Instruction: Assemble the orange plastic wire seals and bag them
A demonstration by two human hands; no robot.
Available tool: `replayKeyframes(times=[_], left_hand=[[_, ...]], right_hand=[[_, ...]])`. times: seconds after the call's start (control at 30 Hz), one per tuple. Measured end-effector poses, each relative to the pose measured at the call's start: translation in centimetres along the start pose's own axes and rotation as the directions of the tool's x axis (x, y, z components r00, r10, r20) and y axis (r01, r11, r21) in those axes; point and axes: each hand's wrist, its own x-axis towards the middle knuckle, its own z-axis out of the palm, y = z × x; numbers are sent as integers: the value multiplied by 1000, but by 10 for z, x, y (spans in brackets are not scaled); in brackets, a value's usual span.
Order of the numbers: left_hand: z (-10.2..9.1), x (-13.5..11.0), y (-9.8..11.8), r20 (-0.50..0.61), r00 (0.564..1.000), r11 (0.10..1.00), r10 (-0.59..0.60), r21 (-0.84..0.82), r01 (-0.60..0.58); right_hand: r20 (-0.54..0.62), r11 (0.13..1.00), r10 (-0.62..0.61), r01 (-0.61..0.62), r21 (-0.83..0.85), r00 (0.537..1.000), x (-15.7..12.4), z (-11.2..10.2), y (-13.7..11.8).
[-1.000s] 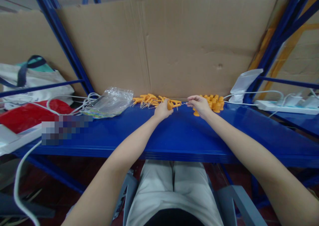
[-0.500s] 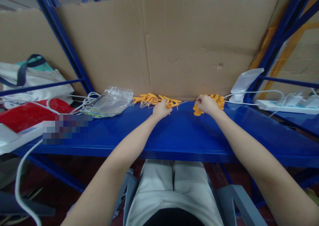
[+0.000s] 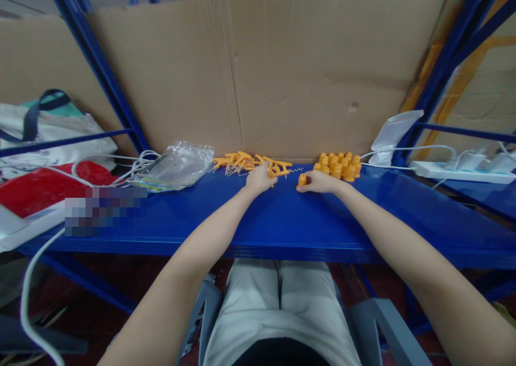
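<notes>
On the blue shelf (image 3: 282, 221), my left hand (image 3: 260, 179) is closed around an orange plastic piece (image 3: 271, 172) at the edge of a heap of flat orange pieces with small chains (image 3: 242, 162). To its right, my right hand (image 3: 320, 182) pinches a small orange cap-shaped piece (image 3: 302, 180) just above the shelf. Behind that hand stands a cluster of similar orange caps (image 3: 338, 165) against the cardboard.
A cardboard sheet (image 3: 290, 70) backs the shelf. A crumpled clear plastic bag (image 3: 175, 165) and white cables (image 3: 137, 162) lie at the left, beside a red item (image 3: 44, 186) and a tote bag (image 3: 44, 129). A white power strip (image 3: 459, 172) and white pouch (image 3: 393, 132) sit at the right.
My right hand went to the cluster of orange caps, then came back toward the middle with one cap pinched in it. My left hand stayed by the flat pieces.
</notes>
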Motion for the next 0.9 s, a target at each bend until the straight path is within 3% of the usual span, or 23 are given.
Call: replayKeyframes(times=[0.2,0.47,0.6,0.9], left_hand=[[-1,0,0,16,999,1000,27,6,-27],[-2,-1,0,16,999,1000,29,8,-29],[-4,-2,1,48,999,1000,16,5,-16],[-5,-1,1,56,998,1000,-10,4,10]], right_hand=[[-125,966,16,-48,-253,992,0,-4,-5],[-228,951,131,-187,-246,965,-9,-11,-13],[-221,945,177,-229,-233,959,-12,-13,-16],[-175,909,140,-196,-368,975,-16,-15,-22]])
